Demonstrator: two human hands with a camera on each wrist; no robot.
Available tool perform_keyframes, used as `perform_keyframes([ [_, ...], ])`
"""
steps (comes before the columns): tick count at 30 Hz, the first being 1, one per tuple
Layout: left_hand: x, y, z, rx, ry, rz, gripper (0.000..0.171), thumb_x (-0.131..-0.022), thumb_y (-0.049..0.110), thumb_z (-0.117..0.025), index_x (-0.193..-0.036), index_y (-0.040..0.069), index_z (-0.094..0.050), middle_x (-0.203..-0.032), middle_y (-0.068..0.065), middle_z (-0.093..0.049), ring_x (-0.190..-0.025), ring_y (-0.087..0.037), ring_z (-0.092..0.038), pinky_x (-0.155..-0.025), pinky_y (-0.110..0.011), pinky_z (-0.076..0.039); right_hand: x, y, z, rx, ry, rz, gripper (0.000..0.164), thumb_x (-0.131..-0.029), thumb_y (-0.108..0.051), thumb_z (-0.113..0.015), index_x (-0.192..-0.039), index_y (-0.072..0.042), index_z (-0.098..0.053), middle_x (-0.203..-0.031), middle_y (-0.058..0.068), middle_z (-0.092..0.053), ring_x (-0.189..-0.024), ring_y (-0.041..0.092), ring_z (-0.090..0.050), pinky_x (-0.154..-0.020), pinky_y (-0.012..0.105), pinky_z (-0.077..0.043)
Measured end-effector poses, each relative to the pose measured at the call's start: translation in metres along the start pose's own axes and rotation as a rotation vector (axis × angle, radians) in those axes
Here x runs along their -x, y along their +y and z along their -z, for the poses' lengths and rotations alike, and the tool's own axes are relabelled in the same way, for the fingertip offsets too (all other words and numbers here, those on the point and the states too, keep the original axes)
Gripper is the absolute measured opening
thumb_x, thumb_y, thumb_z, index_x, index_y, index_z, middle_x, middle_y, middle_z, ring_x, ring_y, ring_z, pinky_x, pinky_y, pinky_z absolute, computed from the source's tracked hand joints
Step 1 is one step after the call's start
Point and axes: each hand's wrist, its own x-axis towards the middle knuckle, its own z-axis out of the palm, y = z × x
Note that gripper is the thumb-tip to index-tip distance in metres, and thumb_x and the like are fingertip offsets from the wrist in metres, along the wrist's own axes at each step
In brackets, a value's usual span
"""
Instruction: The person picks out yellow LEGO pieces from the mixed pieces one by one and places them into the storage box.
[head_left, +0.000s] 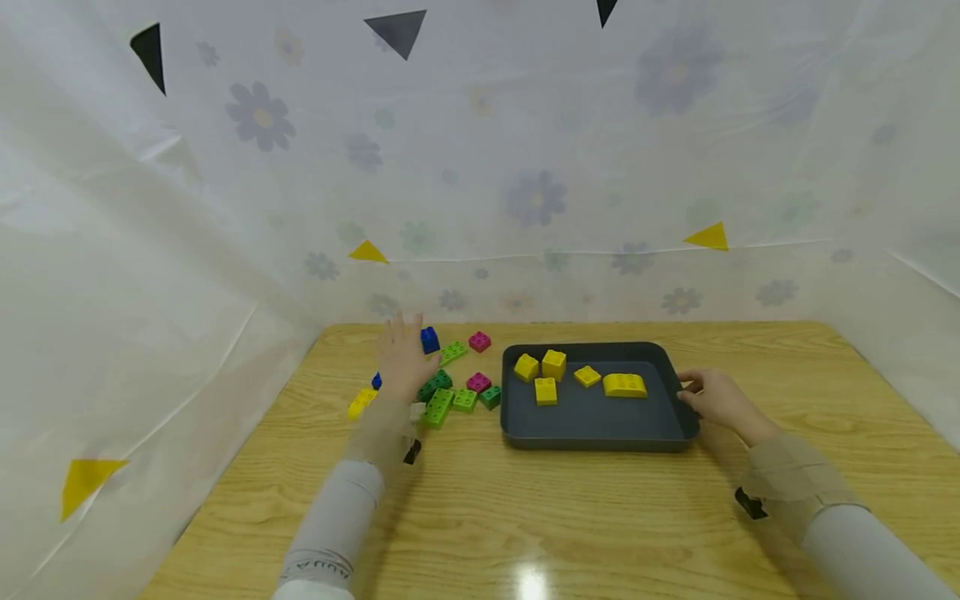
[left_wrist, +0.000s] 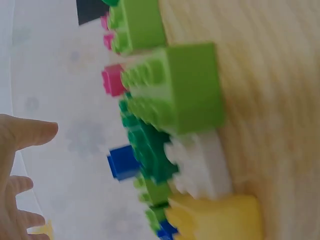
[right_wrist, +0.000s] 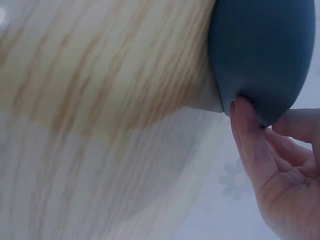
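Note:
My left hand (head_left: 403, 360), fingers spread, hovers over a cluster of loose toy building bricks and holds nothing. Around it lie a blue brick (head_left: 429, 340), a light green brick (head_left: 439, 408), a dark green brick (left_wrist: 150, 150), a white brick (left_wrist: 202, 165) and a yellow brick (head_left: 362, 403). At the right edge of the dark grey tray (head_left: 585, 427), my right hand (head_left: 716, 402) pinches the rim between thumb and fingers. Inside the tray sit several yellow bricks, among them a long rounded one (head_left: 625, 385) and a square one (head_left: 546, 392).
Magenta bricks (head_left: 480, 341) and a smaller dark green brick (head_left: 491, 397) lie between the cluster and the tray. The wooden table (head_left: 480, 517) is bordered by a pale flowered curtain (head_left: 480, 208) at the back and sides.

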Motion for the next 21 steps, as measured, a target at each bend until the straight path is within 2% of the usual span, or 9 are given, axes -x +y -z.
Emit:
perform_keyframes([
  [2, 0.005, -0.012, 0.001, 0.013, -0.008, 0.04, 0.075, -0.087, 0.037, -0.057, -0.148, 0.016, -0.017, -0.151, -0.021, -0.004, -0.138, -0.038, 0.0, -0.108, -0.058, -0.004, 0.0, 0.0, 0.0, 0.003, -0.002, -0.002, 0.039, -0.089, 0.0, -0.052, -0.121, 0.022, -0.042, -0.094, 0.032, -0.056, -0.071, 0.029, -0.06, -0.058, 0.034, -0.052],
  [7, 0.021, -0.037, 0.002, 0.056, -0.015, 0.135, 0.069, -0.085, 0.023, -0.059, -0.145, 0.011, -0.025, -0.148, -0.025, -0.012, -0.136, -0.042, -0.005, -0.105, -0.062, -0.005, 0.001, -0.001, 0.0, 0.008, -0.007, -0.005, 0.04, -0.089, 0.0, -0.052, -0.121, 0.022, -0.042, -0.095, 0.033, -0.056, -0.072, 0.03, -0.06, -0.059, 0.035, -0.051],
  [12, 0.033, -0.056, 0.002, 0.051, -0.053, 0.224, 0.068, -0.083, 0.02, -0.058, -0.143, 0.007, -0.029, -0.142, -0.026, -0.023, -0.127, -0.047, -0.021, -0.099, -0.064, -0.019, 0.0, 0.0, -0.001, 0.008, -0.006, -0.007, 0.04, -0.089, 0.0, -0.052, -0.121, 0.022, -0.042, -0.095, 0.033, -0.056, -0.07, 0.027, -0.06, -0.058, 0.034, -0.052],
  [16, 0.041, -0.067, -0.001, 0.023, -0.111, 0.29, 0.063, -0.083, 0.019, -0.06, -0.138, 0.0, -0.034, -0.132, -0.029, -0.032, -0.118, -0.047, -0.031, -0.093, -0.06, -0.033, -0.001, 0.001, -0.002, 0.006, -0.005, -0.008, 0.04, -0.089, 0.0, -0.051, -0.121, 0.021, -0.042, -0.095, 0.033, -0.056, -0.07, 0.026, -0.061, -0.058, 0.034, -0.052],
  [21, 0.046, -0.075, -0.002, 0.057, -0.121, 0.3, 0.056, -0.082, 0.021, -0.064, -0.126, -0.008, -0.044, -0.121, -0.031, -0.043, -0.111, -0.047, -0.04, -0.085, -0.056, -0.041, -0.001, 0.002, -0.001, 0.009, -0.005, 0.0, 0.04, -0.089, 0.0, -0.052, -0.121, 0.022, -0.041, -0.095, 0.034, -0.056, -0.07, 0.027, -0.06, -0.058, 0.034, -0.051],
])
